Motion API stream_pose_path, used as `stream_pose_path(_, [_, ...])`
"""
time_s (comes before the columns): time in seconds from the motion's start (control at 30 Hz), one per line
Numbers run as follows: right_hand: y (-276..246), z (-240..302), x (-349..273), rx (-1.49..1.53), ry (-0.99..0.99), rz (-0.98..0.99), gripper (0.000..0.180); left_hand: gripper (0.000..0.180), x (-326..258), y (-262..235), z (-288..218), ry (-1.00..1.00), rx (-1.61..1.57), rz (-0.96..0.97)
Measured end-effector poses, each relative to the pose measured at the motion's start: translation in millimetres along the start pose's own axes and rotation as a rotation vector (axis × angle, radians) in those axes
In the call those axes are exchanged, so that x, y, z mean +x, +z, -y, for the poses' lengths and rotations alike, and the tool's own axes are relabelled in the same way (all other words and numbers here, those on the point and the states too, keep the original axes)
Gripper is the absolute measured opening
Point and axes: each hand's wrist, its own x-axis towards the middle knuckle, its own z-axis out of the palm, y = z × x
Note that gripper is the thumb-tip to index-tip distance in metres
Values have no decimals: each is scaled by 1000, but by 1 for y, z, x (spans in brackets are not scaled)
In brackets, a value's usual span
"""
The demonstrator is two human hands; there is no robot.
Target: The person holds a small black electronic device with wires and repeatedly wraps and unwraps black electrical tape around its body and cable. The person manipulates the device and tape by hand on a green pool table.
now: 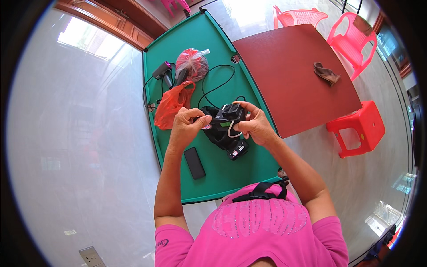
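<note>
Over the green pool table point(222, 178), my right hand point(257, 126) grips a black boxy device point(231, 111) with a ribbed top. A short white cable point(230, 129) loops down beside its fingers. My left hand point(189, 127) is closed, thumb against forefinger, on a thin black piece at the device's left side; whether this is a strap or an arm of the device I cannot tell. Beneath both hands lies black fabric point(218, 135), with a smaller black device point(239, 149) at its near end. A black phone point(195, 163) rests on the felt near my left forearm.
Farther up the felt are an orange-red plastic bag point(171, 107), a clear bag with red contents point(192, 64), a hair dryer point(162, 71) and a looping black cable point(218, 66). A brown table point(289, 75) adjoins on the right, with a cloth point(327, 73), pink chairs point(353, 38) and a red stool point(362, 127).
</note>
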Motion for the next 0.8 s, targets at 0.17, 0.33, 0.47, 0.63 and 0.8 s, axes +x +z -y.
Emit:
stream_pose_path(0.17, [4,3,-1,42,10,-27,60,19,1,3,4,-38,-74,18])
stream_pose_path(0.33, [3,1,-2,82,12,-59,59,17,2,9,25,-110,-299,100])
stream_pose_path(0.47, [3,1,-2,94,9,-71,60,17,-2,14,32,-109,-374,90])
stream_pose_path(0.63, [3,-1,-1,96,6,-85,59,18,-4,18,35,-133,-312,78])
stream_pose_path(0.8, [-2,-5,1,102,2,-48,61,20,-8,20,29,-198,-463,129])
